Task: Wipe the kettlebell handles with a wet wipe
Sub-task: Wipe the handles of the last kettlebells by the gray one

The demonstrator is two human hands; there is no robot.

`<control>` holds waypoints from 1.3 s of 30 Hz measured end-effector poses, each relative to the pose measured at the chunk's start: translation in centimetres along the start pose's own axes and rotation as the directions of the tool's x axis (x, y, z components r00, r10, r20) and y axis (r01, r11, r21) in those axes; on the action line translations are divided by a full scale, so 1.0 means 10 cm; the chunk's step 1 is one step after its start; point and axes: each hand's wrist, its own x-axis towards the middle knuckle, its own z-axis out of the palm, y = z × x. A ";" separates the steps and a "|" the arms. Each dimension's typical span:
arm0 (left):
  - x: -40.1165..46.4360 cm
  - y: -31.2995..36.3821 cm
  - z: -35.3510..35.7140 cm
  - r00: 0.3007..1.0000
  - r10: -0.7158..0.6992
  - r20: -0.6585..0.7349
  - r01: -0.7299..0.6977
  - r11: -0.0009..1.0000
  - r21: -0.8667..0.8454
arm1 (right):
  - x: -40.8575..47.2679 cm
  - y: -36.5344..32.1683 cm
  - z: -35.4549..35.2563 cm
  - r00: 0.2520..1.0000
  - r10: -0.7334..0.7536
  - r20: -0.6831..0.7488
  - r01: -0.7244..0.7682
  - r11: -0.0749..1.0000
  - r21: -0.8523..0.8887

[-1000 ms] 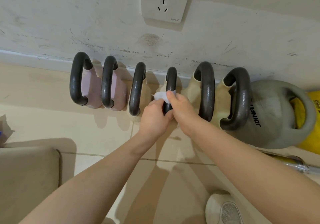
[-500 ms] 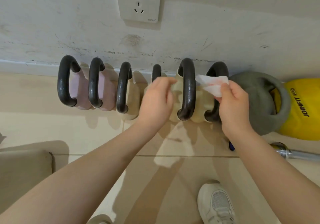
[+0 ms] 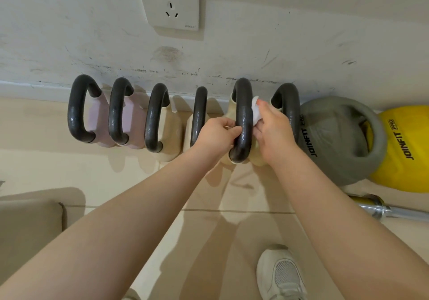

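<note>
Several kettlebells stand in a row against the wall, each with a dark handle. The fifth handle from the left [image 3: 244,105] rises from a cream body. My left hand [image 3: 214,135] grips that handle from its left side, fingers curled on it. My right hand [image 3: 272,130] presses a white wet wipe [image 3: 255,111] against the handle's right side. To the left are a fourth handle [image 3: 199,111], a cream kettlebell handle [image 3: 154,118] and two pink kettlebells [image 3: 95,118]. Right of my hands is a sixth dark handle [image 3: 290,105].
A big grey kettlebell [image 3: 336,137] and a yellow one [image 3: 408,151] sit at the right. A chrome bar [image 3: 390,211] lies on the tiled floor. A wall socket [image 3: 171,0] is above. My white shoe [image 3: 282,274] is below, a beige cushion [image 3: 27,225] at lower left.
My left hand left the fourth handle and now grips the fifth. My right hand brought the wipe in from the right and pressed it onto that handle.
</note>
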 end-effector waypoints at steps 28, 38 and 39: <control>0.09 0.10 -0.07 0.995 -0.094 0.017 0.093 0.995 0.039 | 0.45 0.00 -0.03 0.955 0.214 0.207 -0.207 0.977 -0.054; 0.11 0.05 -0.10 0.988 -0.136 0.074 0.140 0.988 -0.061 | -0.08 0.36 -0.22 0.974 -0.068 0.214 0.125 0.956 -0.265; 0.10 0.05 -0.10 0.988 -0.139 0.072 0.143 0.987 -0.068 | -0.16 0.44 -0.24 0.965 -0.131 0.229 0.189 0.949 -0.253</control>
